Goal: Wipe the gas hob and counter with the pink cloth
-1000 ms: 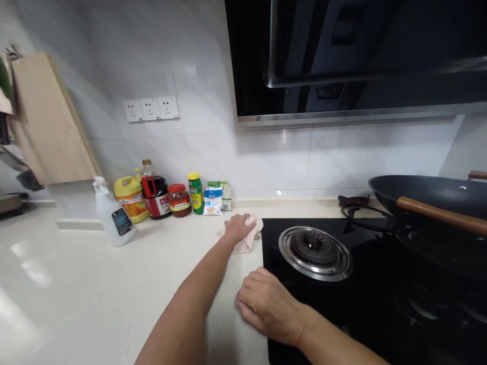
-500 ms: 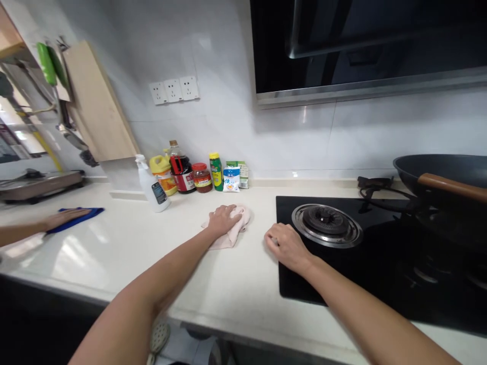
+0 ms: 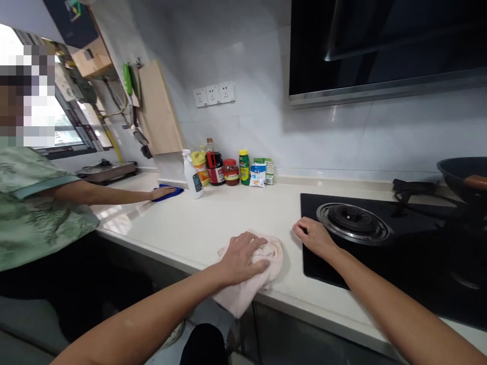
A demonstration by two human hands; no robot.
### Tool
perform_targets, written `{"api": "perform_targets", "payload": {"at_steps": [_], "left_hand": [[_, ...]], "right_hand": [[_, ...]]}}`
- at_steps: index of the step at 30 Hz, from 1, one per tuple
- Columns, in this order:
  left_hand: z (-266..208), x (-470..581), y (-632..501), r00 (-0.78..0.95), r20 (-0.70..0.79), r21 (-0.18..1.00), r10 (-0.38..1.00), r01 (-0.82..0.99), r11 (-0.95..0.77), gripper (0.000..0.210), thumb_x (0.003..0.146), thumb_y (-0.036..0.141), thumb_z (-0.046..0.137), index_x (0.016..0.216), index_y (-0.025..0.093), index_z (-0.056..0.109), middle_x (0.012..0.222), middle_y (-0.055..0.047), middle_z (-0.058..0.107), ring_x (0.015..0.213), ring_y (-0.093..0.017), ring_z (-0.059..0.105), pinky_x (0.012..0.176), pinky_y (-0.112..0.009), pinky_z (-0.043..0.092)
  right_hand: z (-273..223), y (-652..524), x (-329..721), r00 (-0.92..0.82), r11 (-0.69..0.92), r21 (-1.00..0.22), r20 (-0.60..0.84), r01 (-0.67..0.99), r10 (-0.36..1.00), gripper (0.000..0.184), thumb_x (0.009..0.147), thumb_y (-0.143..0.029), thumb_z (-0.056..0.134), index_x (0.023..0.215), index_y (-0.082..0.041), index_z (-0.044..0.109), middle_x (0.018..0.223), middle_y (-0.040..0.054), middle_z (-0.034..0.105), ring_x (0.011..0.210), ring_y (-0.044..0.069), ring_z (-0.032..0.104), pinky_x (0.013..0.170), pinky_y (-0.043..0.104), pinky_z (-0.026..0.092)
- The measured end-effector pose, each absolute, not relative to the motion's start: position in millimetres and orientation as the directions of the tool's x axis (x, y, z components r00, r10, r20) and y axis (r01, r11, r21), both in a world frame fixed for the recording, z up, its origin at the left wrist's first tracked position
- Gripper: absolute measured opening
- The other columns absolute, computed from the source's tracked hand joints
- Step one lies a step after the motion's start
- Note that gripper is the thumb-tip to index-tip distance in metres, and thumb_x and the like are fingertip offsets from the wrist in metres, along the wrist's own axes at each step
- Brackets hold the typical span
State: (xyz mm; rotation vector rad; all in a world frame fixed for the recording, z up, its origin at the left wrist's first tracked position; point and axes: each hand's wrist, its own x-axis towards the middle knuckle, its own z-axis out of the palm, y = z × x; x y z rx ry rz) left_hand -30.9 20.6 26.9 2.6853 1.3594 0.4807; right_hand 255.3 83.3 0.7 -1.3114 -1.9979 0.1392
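Note:
My left hand (image 3: pixel 243 259) presses down on a pale pink cloth (image 3: pixel 276 253) near the counter's front edge, its fingers bent over the fabric. Part of the cloth hangs down over that edge. Curled into a loose fist, my right hand (image 3: pixel 315 235) rests at the left border of the black gas stove (image 3: pixel 331 266), just beside the burner (image 3: pixel 352 222). I see nothing in that hand.
At the left, another person (image 3: pixel 41 203) has a hand on a blue cloth (image 3: pixel 173 193). A white spray bottle (image 3: pixel 194 177), a dark sauce bottle (image 3: pixel 215 170), a red-lidded jar (image 3: pixel 231 174) and other packages line the wall. A wok (image 3: pixel 460 172) sits at the right.
My left hand has drawn the pink cloth back toward me to the counter's front edge. The view has turned left, bringing the other person into sight. My right hand stays by the stove.

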Motion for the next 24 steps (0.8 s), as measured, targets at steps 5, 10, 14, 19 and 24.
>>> {"api": "perform_targets", "payload": {"at_steps": [5, 10, 14, 19, 24], "left_hand": [[29, -62, 9, 0.537, 0.234, 0.239, 0.810, 0.776, -0.584, 0.049, 0.092, 0.050, 0.058, 0.137, 0.030, 0.053, 0.131, -0.008, 0.058, 0.123, -0.029, 0.052, 0.104, -0.048, 0.038], [22, -117, 24, 0.355, 0.264, 0.241, 0.897, 0.876, -0.418, 0.049, 0.091, 0.048, 0.058, 0.137, 0.029, 0.053, 0.141, -0.007, 0.055, 0.131, -0.030, 0.048, 0.107, -0.049, 0.035], [22, -159, 35, 0.191, 0.267, 0.234, 0.945, 0.938, -0.256, 0.049, 0.091, 0.045, 0.056, 0.137, 0.028, 0.051, 0.141, -0.008, 0.055, 0.131, -0.030, 0.048, 0.106, -0.051, 0.036], [20, -175, 34, 0.144, 0.351, 0.173, 0.925, 0.961, -0.215, 0.045, 0.090, 0.044, 0.057, 0.132, 0.026, 0.055, 0.126, -0.008, 0.061, 0.118, -0.030, 0.052, 0.098, -0.049, 0.039], [18, -162, 21, 0.164, 0.389, 0.159, 0.906, 0.957, -0.241, 0.044, 0.086, 0.045, 0.063, 0.124, 0.023, 0.061, 0.114, -0.009, 0.061, 0.109, -0.029, 0.053, 0.091, -0.045, 0.040]], "right_hand": [[0, 79, 257, -0.239, 0.470, -0.449, 0.480, 0.760, 0.844, 0.030, 0.093, -0.035, 0.043, 0.072, -0.022, 0.060, 0.083, 0.0026, 0.064, 0.077, 0.018, 0.058, 0.073, 0.032, 0.040], [1, 74, 257, -0.278, 0.477, -0.448, 0.440, 0.756, 0.854, 0.033, 0.094, -0.039, 0.041, 0.074, -0.022, 0.061, 0.085, 0.0038, 0.064, 0.080, 0.019, 0.059, 0.075, 0.033, 0.042], [0, 73, 258, -0.313, 0.495, -0.430, 0.428, 0.755, 0.848, 0.035, 0.096, -0.042, 0.041, 0.074, -0.023, 0.060, 0.086, 0.0042, 0.065, 0.082, 0.020, 0.060, 0.077, 0.034, 0.044], [-7, 75, 262, -0.357, 0.499, -0.430, 0.371, 0.752, 0.857, 0.039, 0.097, -0.050, 0.041, 0.079, -0.025, 0.065, 0.088, 0.0048, 0.066, 0.084, 0.022, 0.062, 0.079, 0.037, 0.047], [-17, 79, 271, -0.319, 0.454, -0.470, 0.341, 0.757, 0.884, 0.040, 0.092, -0.062, 0.046, 0.086, -0.032, 0.071, 0.098, 0.0055, 0.070, 0.091, 0.025, 0.067, 0.082, 0.040, 0.053]]}}
